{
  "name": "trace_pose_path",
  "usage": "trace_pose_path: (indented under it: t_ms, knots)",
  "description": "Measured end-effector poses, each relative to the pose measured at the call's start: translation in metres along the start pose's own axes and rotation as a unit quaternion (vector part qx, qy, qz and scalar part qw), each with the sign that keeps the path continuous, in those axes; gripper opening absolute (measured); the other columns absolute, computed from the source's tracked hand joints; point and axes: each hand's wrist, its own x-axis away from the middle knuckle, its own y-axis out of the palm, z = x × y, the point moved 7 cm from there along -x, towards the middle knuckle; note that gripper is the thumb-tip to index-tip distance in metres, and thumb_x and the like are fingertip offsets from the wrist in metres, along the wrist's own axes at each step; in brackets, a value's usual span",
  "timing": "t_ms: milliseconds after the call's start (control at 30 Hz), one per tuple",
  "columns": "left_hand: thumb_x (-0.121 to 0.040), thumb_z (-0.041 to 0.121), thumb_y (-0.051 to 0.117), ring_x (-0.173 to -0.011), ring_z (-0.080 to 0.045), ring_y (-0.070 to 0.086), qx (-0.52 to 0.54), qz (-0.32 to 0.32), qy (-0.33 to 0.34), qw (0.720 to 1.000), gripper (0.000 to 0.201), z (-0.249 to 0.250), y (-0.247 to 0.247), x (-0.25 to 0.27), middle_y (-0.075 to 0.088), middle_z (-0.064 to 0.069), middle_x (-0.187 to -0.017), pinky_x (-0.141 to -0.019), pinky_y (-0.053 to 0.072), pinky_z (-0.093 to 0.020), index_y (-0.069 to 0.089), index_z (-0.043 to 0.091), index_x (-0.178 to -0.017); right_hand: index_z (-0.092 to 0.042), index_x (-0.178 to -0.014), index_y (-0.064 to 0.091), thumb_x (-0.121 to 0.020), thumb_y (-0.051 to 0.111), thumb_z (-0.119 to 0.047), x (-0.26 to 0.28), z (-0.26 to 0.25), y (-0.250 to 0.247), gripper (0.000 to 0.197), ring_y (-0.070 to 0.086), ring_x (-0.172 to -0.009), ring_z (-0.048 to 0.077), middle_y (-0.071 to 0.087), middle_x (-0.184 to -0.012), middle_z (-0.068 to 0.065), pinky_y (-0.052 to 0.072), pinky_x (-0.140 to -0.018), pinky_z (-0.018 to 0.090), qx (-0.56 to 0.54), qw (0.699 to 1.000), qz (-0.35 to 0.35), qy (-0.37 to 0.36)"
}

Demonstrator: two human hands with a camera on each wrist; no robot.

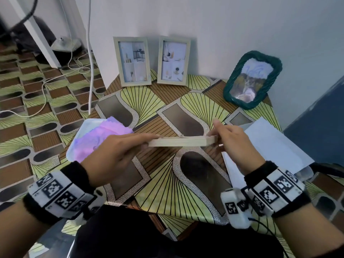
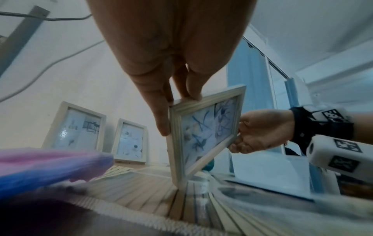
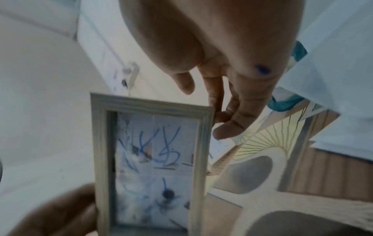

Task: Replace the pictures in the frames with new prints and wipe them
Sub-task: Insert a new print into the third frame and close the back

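Item 1, nearest: a pale wooden frame (image 1: pixel 183 141) is held in the air above the patterned table (image 1: pixel 167 192), flat and edge-on to the head camera, glass side down. The wrist views show a print scribbled over in blue behind the glass. It is gripped at its 2 short ends. The left hand (image 1: pixel 113 155) is closed round the left end, fingers (image 2: pixel 161 121) laid straight along the edge. The right hand (image 1: pixel 234 144) pinches the right end between thumb and fingertips (image 3: pixel 228 127).

Handling note: the step in hand is judged to be turning the frame so the back can be opened. The grip is best kept on the wood, off the glass, and the frame lowered onto the table before the backing is worked loose, so that neither glass nor backing can drop.

Item 2, left: a pink and purple cloth (image 1: pixel 104 138) lies in a white tray (image 1: pixel 81 131), for wiping.

Item 3, right: white sheets (image 1: pixel 275 144) lie just beside the right hand; whether these are the new prints cannot be told.

Item 4, far: 2 matching pale frames (image 1: pixel 134 61) stand upright against the wall, and 1 green woven frame (image 1: pixel 253 79) leans at the right.
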Motion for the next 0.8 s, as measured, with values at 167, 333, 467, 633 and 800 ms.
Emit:
trace_pose_path:
  t_ms: [167,333,467,633,800]
  knots:
    - [-0.095,0.001,0.055,-0.1,0.012,0.06,0.093,0.082,-0.087,0.988,0.038,-0.009,-0.009,-0.008,0.066,0.025,-0.102,-0.082,0.053,-0.013,0.062,0.019,-0.127,-0.004,-0.082,0.066,-0.102,0.045,-0.041,0.0,-0.014,-0.008,0.047,0.066,-0.068,0.022,0.068,-0.071,0.009,0.055,-0.063,0.035,-0.26,0.965,0.004,0.02]
    - [-0.099,0.001,0.046,-0.104,-0.007,0.067,0.322,0.084,-0.275,0.902,0.045,-0.031,0.023,0.005,0.07,0.012,-0.116,-0.064,0.062,-0.035,0.052,0.029,-0.134,-0.014,-0.09,0.079,-0.102,0.047,-0.028,0.001,-0.03,0.005,0.036,0.063,-0.087,0.027,0.068,-0.094,0.01,0.052,-0.084,0.042,-0.306,0.95,-0.058,-0.027]
    - [-0.1,0.002,0.046,-0.104,-0.001,0.066,0.363,0.05,-0.312,0.876,0.046,-0.039,0.044,0.017,0.068,0.021,-0.117,-0.064,0.062,-0.039,0.055,0.038,-0.127,-0.014,-0.095,0.076,-0.099,0.051,-0.015,-0.002,-0.025,0.021,0.026,0.072,-0.09,0.018,0.077,-0.097,0.003,0.057,-0.077,0.025,-0.248,0.965,-0.074,-0.03]
    - [-0.1,0.001,0.046,-0.088,-0.003,0.071,0.325,-0.024,-0.341,0.882,0.046,-0.045,0.059,0.029,0.072,0.025,-0.1,-0.061,0.061,-0.031,0.054,0.044,-0.116,-0.034,-0.086,0.08,-0.1,0.05,-0.011,-0.001,-0.005,0.05,0.04,0.071,-0.093,0.004,0.077,-0.094,-0.009,0.054,-0.077,0.017,-0.186,0.975,-0.119,0.004]
    - [-0.1,0.012,0.052,-0.069,-0.025,0.073,0.219,-0.093,-0.329,0.914,0.033,-0.051,0.055,0.035,0.067,-0.014,-0.098,-0.062,0.062,-0.042,0.058,0.035,-0.123,-0.019,-0.118,0.065,-0.097,0.057,-0.019,0.002,0.012,0.075,0.023,0.063,-0.096,-0.014,0.062,-0.123,-0.019,0.05,-0.082,0.011,-0.103,0.982,-0.154,0.038]
